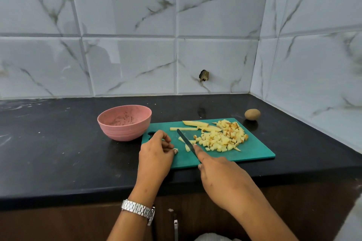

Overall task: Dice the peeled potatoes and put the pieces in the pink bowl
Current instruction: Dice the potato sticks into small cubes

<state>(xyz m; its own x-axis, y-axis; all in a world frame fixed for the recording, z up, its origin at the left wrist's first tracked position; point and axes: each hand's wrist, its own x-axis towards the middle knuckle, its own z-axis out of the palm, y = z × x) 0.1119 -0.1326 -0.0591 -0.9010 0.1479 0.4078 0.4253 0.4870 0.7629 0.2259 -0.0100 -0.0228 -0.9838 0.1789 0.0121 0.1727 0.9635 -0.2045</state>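
One potato piece (176,150) sits between left hand's (156,153) fingertips.

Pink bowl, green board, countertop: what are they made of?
Pink bowl: probably matte plastic or fibre composite; dull, faintly ribbed wall. Cutting board: teal plastic, matte, with a moulded handle hole. Countertop: polished black stone, perhaps granite; glossy reflections.

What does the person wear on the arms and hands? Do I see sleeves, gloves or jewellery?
No sleeves show: both arms are uncovered down to the bottom edge of the picture. The left hand and the right hand have no gloves, and no ring is visible. The left wrist carries a silver metal wristwatch with a linked bracelet band.
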